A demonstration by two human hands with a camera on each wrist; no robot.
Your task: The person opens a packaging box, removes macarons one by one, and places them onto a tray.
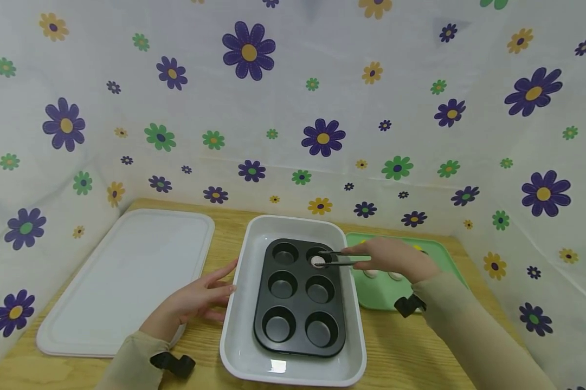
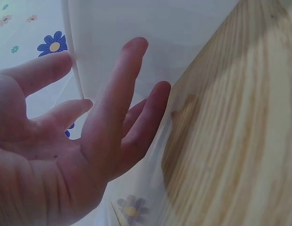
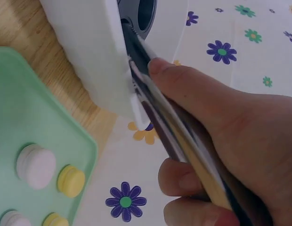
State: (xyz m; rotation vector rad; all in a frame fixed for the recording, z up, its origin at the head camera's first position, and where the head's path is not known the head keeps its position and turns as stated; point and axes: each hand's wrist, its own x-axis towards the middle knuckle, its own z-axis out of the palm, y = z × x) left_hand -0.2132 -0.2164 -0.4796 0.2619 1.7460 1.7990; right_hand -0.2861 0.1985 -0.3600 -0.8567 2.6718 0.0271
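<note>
My right hand (image 1: 395,259) grips dark metal tongs (image 1: 339,264), reaching over the right rim of a white rectangular basin (image 1: 244,341). A pale round macaron (image 1: 317,261) sits between the tong tips, at the far right cup of a dark muffin pan (image 1: 300,300) inside the basin. Whether it touches the cup bottom I cannot tell. Beside the basin's left wall, my left hand (image 1: 190,300) has its fingers spread and fairly straight, the fingertips at the wall. The right wrist view shows the tongs (image 3: 165,108) between thumb and fingers, their tips hidden past the basin's wall.
Right of the basin lies a green tray (image 1: 380,300), partly behind my right hand, with a pale macaron (image 3: 37,165), a yellow macaron (image 3: 71,181) and others. A white board (image 1: 141,271) lies on the left of the wooden table (image 1: 395,346). Flowered cloth (image 1: 283,103) hangs behind.
</note>
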